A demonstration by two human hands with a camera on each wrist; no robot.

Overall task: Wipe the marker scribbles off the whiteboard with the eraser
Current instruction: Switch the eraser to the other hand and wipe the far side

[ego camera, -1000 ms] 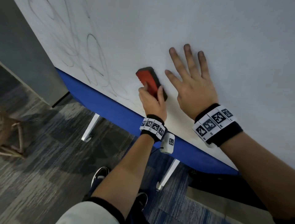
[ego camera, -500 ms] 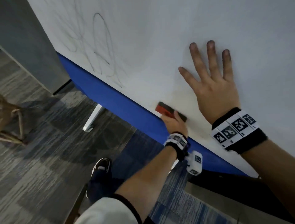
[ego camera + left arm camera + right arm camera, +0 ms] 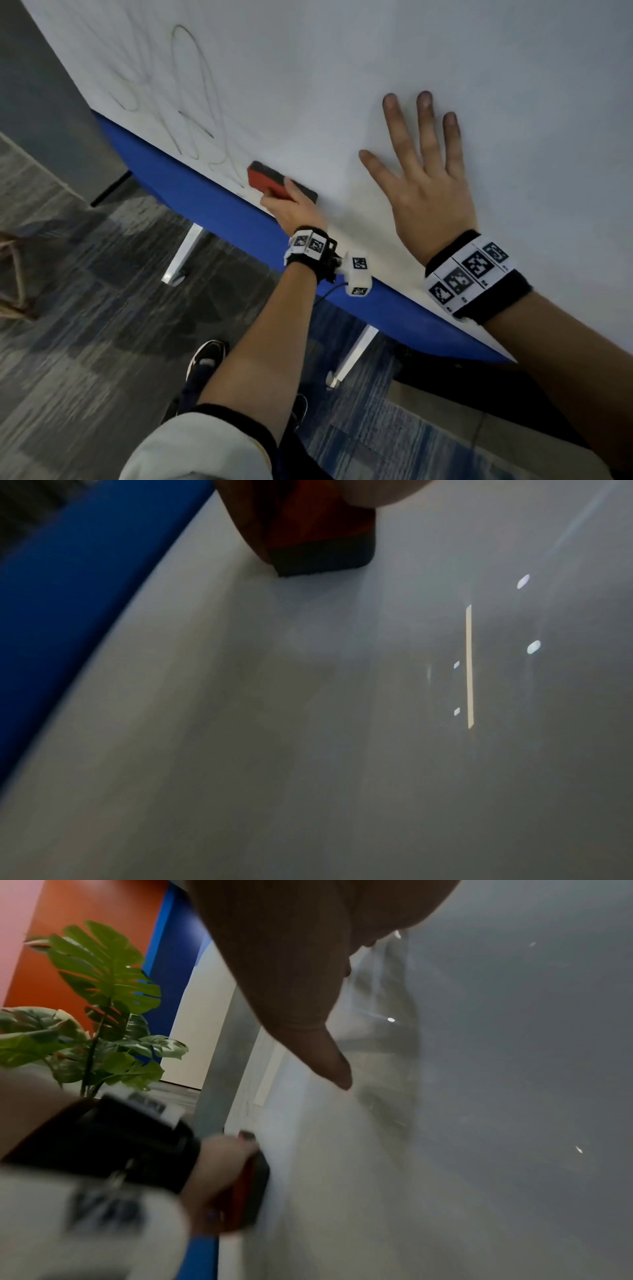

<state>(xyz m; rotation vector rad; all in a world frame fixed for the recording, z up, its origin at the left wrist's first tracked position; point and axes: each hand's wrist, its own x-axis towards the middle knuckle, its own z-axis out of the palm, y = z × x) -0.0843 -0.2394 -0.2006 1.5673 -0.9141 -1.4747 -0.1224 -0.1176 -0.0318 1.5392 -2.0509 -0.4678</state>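
Left hand [image 3: 294, 209] gripped the eraser [image 3: 270, 180] at the whiteboard [image 3: 342, 68] bottom edge beside remaining scribbles [image 3: 191, 113], right hand [image 3: 428, 178] flat, fingers spread — best to keep felt flush and sweep leftward across them.

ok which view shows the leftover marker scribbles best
The head view: the marker scribbles loop across the whiteboard just left of the eraser held in the left hand. The left wrist view shows only bare board beyond the eraser; the right wrist view shows board and glare, no legible strokes.
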